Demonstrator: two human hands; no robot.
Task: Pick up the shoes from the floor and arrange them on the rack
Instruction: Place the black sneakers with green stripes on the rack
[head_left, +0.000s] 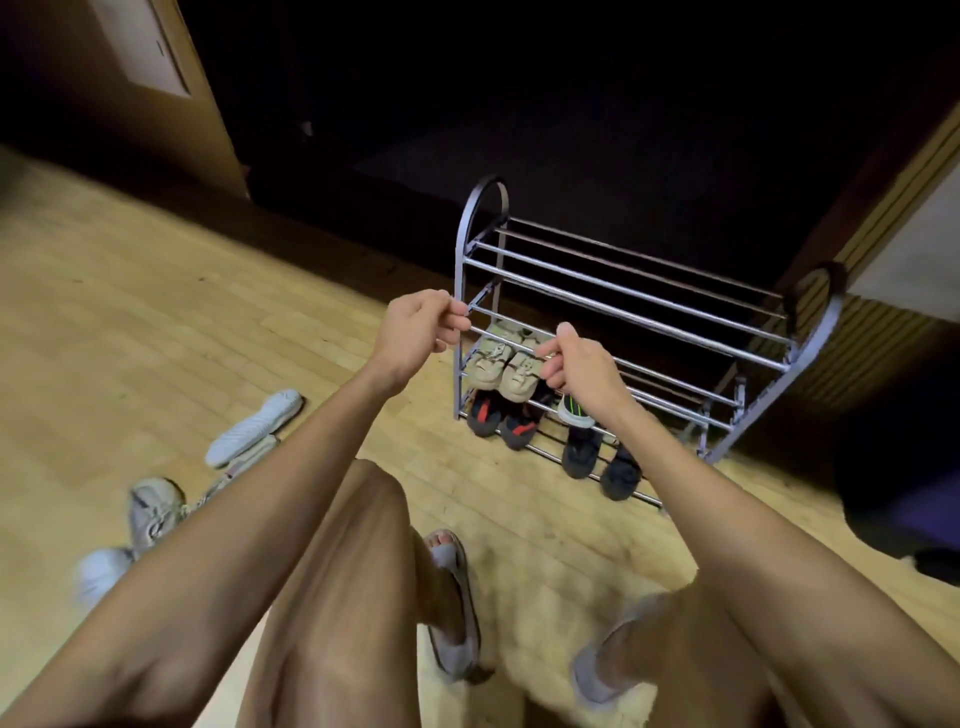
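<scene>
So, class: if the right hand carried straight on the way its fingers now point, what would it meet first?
Probably the beige shoes on the middle shelf of the rack. The right hand already sits at that shelf's front rail, though depth is hard to judge.
</scene>
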